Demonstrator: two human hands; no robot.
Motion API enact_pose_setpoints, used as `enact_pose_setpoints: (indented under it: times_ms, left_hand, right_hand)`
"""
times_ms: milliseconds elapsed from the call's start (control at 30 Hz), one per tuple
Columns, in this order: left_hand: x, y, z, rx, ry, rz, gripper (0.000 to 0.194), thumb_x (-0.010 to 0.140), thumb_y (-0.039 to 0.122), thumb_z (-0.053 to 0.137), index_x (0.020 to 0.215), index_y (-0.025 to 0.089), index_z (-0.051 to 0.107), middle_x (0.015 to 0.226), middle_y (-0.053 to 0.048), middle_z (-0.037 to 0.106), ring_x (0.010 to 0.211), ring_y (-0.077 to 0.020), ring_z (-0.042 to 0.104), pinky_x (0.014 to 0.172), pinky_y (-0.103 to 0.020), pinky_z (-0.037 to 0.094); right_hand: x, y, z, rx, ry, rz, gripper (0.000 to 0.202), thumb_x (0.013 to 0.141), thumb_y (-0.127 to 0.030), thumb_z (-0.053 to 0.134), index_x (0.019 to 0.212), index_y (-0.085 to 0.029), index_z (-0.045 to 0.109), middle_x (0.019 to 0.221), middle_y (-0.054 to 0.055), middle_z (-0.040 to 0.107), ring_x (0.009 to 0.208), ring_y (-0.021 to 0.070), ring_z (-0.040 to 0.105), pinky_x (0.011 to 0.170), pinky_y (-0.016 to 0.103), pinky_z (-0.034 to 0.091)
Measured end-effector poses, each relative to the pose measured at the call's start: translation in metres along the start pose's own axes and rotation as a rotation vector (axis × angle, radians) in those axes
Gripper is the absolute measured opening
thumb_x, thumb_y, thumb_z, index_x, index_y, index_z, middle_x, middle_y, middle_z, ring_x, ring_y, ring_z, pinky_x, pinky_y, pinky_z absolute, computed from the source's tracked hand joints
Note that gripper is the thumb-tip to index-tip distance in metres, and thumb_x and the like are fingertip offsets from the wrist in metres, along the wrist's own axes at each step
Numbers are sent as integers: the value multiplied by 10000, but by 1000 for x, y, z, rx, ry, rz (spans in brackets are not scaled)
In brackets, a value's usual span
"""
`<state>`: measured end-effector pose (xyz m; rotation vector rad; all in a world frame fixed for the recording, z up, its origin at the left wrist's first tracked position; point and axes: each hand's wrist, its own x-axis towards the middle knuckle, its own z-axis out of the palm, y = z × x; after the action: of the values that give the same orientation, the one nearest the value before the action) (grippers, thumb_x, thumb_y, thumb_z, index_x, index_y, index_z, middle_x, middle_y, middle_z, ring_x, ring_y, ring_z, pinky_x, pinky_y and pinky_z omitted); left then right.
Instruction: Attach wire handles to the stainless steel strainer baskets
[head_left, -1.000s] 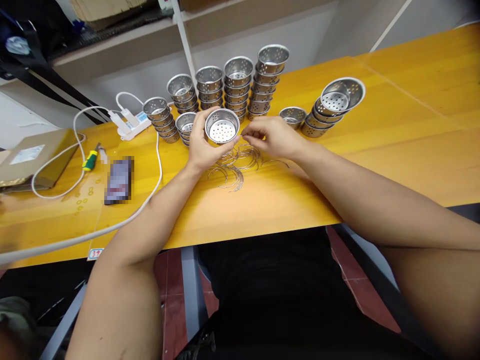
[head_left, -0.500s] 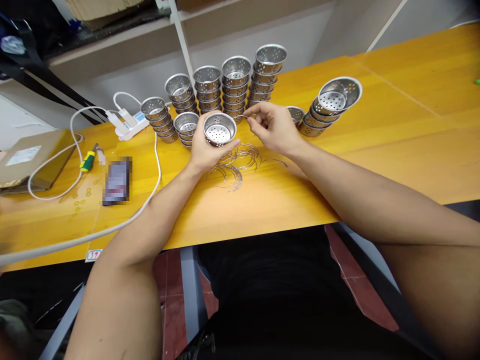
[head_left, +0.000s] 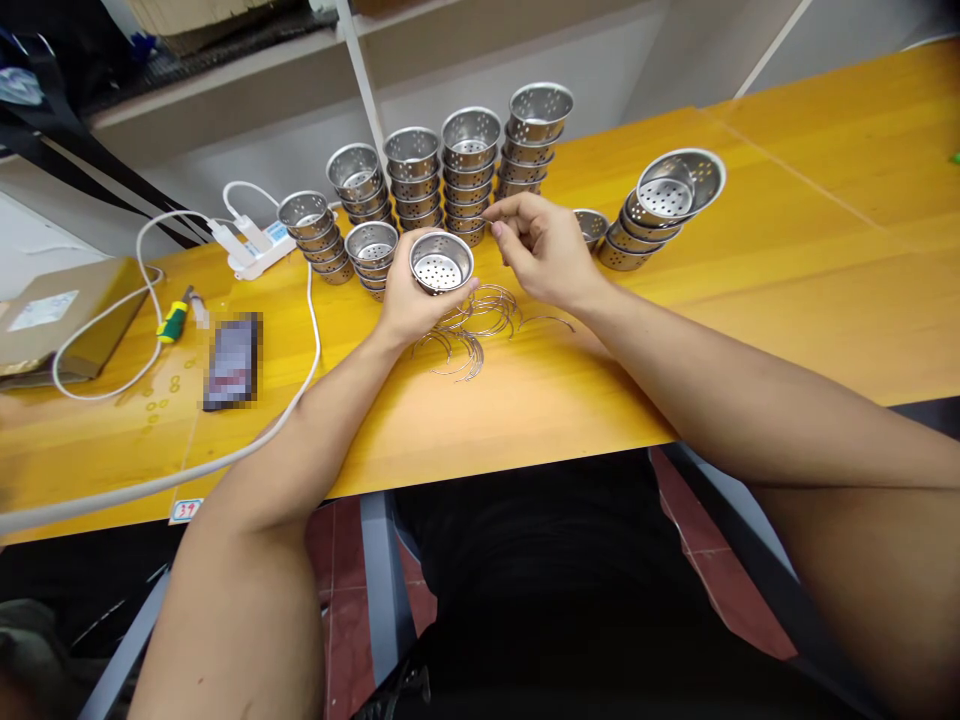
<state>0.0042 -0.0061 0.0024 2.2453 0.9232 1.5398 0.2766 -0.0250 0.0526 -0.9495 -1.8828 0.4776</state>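
Note:
My left hand is wrapped round a perforated metal cup, holding it above the table with its mouth toward me. To its right, my right hand is closed in a pinch on a thin metal wire, of which only a short end shows between thumb and index finger. On the table below both hands lies a loose heap of curved wires. Behind my hands stand several stacks of the same cups, among them a tall stack. A shorter stack stands just left of my left hand.
A leaning stack of cups stands at the right, beside a low cup. At the left are a power strip, a white cable, a phone, a green-and-yellow handled tool and a cardboard box.
My right hand's fingertips have shifted slightly up and left with the wire. The cup in my left hand has tilted or dropped a little; the view has moved slightly.

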Motion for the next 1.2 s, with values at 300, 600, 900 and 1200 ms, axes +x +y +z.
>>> enact_pose_setpoints:
  times_ms: [300,600,900,1200]
  left_hand:
    - [-2,-23,4,-18,-62,34,1068,978,931,873,1781,373,444,1691,-145,701,1611,-388,749,1441,-624,588]
    - [-3,-18,6,-7,-6,29,1007,905,902,976,1646,364,557,1565,-107,713,1541,-373,761,1410,-646,611]
    - [-1,-9,4,-3,-61,-1,1061,959,860,956,1764,393,447,1694,-127,679,1639,-390,734,1471,-637,573]
    - [-3,-8,7,19,3,-16,937,904,823,1031,1605,340,641,1567,-102,702,1593,-387,725,1476,-668,556]
  right_hand:
    - [-1,-6,1,-7,12,10,781,1194,-965,511,1427,-287,820,918,84,762,897,332,791,897,532,717]
    - [-1,-13,1,33,37,10,742,1149,-983,585,1352,-304,807,823,54,645,806,306,687,811,520,681]
    - [-8,-33,1,-33,-11,26,599,1203,-830,599,1356,-298,828,854,55,669,839,302,678,877,514,672]
    - [-7,-35,-1,-109,-10,-25,442,1210,-656,661,1289,-265,851,830,35,685,791,264,637,884,464,606]
